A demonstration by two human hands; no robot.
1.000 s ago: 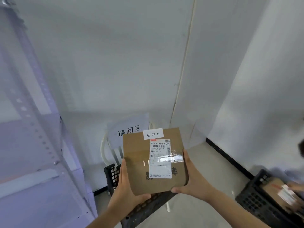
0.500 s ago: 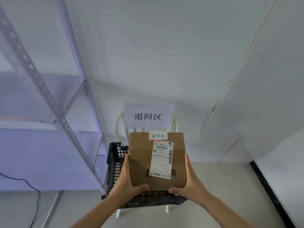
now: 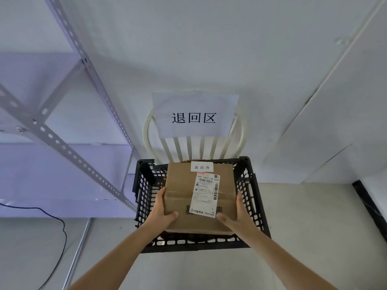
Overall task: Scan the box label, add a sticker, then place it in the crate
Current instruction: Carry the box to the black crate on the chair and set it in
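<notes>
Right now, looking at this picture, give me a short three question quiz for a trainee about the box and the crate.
1. True or false: the cardboard box is held by both the left hand and the right hand.
2. Which sits nearer the box's far edge: A the small white sticker, or B the shipping label?
3. Fill in: the black crate stands on a white ____, whose back carries a paper sign.

Key: 1 true. 2 A. 3 chair.
</notes>
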